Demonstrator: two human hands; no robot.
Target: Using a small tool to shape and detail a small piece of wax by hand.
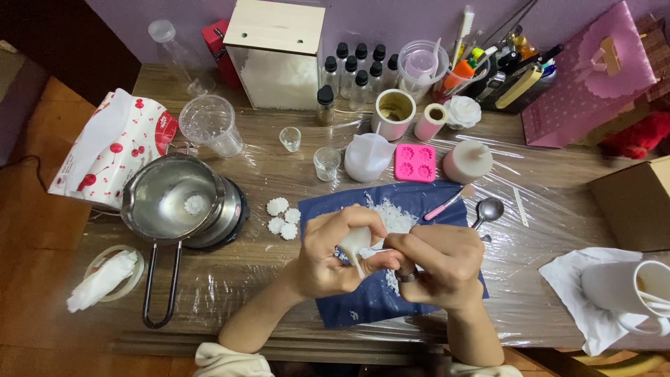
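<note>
The person's left hand (pixel 328 255) is curled around a small white wax piece (pixel 354 243), fingers and thumb closed on it, holding it just above the dark blue cloth (pixel 363 300) spread near the table's front edge. The right hand (pixel 440 265) sits right against it, its fingers pinched together on a thin tool whose tip meets the wax piece; the tool itself is mostly hidden by the fingers, so I cannot tell what kind it is. A ring shows on one finger of that hand.

White wax flakes (pixel 391 216) lie scattered on the cloth just beyond the hands. At the cloth's far right edge rest a pink-handled brush (pixel 447 204) and a metal spoon (pixel 488 209), close to each other.

To the left of the cloth, four small white flower shapes (pixel 283 218) sit in a cluster on the plastic-covered table (pixel 279 279). Further left a steel pot (pixel 171 199) stands on a small hotplate, with one more white flower shape lying inside it; its long handle points toward the table's front edge.

Beyond the cloth stand a pink flower mould (pixel 414 163), a cloudy plastic jug (pixel 366 157) just beside it and a small clear glass (pixel 326 163). At the far right a white mug (pixel 621 290) lies on a white paper towel.
</note>
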